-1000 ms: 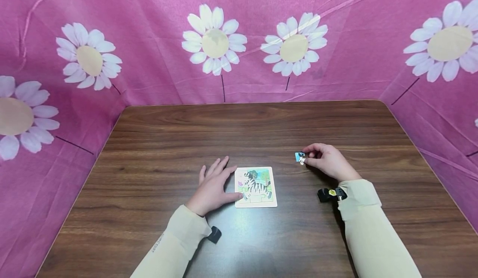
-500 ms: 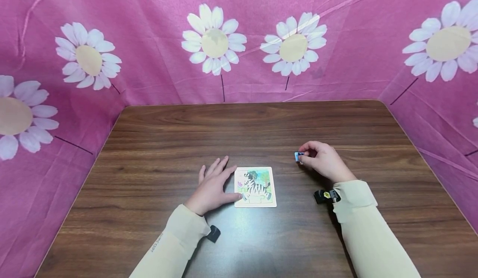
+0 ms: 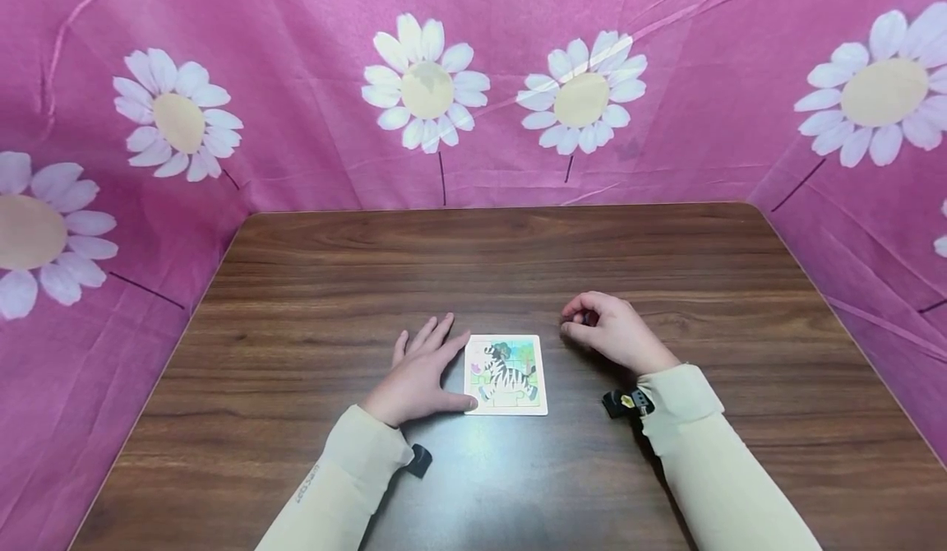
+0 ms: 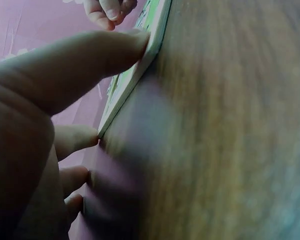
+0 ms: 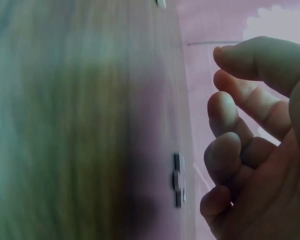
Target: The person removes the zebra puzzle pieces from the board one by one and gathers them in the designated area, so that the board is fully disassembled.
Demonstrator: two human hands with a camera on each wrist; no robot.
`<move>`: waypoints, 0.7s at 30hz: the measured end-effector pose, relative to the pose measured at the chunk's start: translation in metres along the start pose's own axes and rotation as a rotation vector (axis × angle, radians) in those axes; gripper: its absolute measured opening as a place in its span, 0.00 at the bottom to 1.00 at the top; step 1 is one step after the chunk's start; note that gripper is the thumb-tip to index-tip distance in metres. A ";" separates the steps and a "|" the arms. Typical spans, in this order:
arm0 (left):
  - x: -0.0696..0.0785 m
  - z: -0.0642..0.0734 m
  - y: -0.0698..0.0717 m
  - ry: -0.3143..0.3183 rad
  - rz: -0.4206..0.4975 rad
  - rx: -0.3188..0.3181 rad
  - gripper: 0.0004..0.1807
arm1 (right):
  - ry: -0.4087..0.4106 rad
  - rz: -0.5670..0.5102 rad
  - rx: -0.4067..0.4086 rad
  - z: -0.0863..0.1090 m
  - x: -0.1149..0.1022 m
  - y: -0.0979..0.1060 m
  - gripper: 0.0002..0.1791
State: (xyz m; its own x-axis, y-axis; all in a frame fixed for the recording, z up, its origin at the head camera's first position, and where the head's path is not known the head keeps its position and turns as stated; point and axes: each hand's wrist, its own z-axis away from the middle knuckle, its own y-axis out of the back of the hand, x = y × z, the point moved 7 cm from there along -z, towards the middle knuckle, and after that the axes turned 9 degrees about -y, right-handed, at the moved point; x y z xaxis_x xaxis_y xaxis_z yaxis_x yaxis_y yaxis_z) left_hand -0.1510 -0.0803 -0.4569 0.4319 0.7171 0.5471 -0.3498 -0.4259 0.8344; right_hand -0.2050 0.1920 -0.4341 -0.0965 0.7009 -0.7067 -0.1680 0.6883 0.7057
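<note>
Puzzle with a zebra picture (image 3: 508,376) lies flat on the near middle of the brown table (image 3: 333,271), inside its pale border. On its left side we see the left hand (image 3: 422,378) with straight, spread fingers; the thumb and the index finger touch the border, grasping nothing. To the right, apart from the puzzle, the right hand (image 3: 617,333) has loosely bent fingers, and we find nothing held between them. By these fingers, one small piece (image 5: 179,180) lies on the table. We judge that the step in hand is placing of this piece, with the puzzle steadied; for us, the next move calls for a fine pinch, or for withdrawing if its place is already good. Beyond hangs pink cloth (image 3: 296,82) with white flowers.
</note>
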 end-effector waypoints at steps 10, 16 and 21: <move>-0.004 0.000 0.001 0.014 -0.009 -0.001 0.53 | 0.050 -0.038 -0.036 -0.001 -0.020 -0.022 0.04; -0.002 -0.005 -0.003 0.005 -0.023 0.002 0.54 | 0.077 -0.060 -0.064 -0.004 -0.029 -0.032 0.05; -0.002 -0.009 -0.002 0.008 -0.032 0.017 0.54 | 0.125 -0.035 -0.091 -0.007 -0.037 -0.044 0.08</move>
State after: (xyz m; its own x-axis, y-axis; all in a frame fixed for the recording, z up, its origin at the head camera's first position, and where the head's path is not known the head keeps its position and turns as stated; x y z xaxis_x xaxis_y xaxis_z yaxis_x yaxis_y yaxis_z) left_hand -0.1589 -0.0765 -0.4602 0.4362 0.7347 0.5195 -0.3217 -0.4118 0.8526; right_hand -0.2008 0.1344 -0.4390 -0.2090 0.6440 -0.7360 -0.2608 0.6886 0.6766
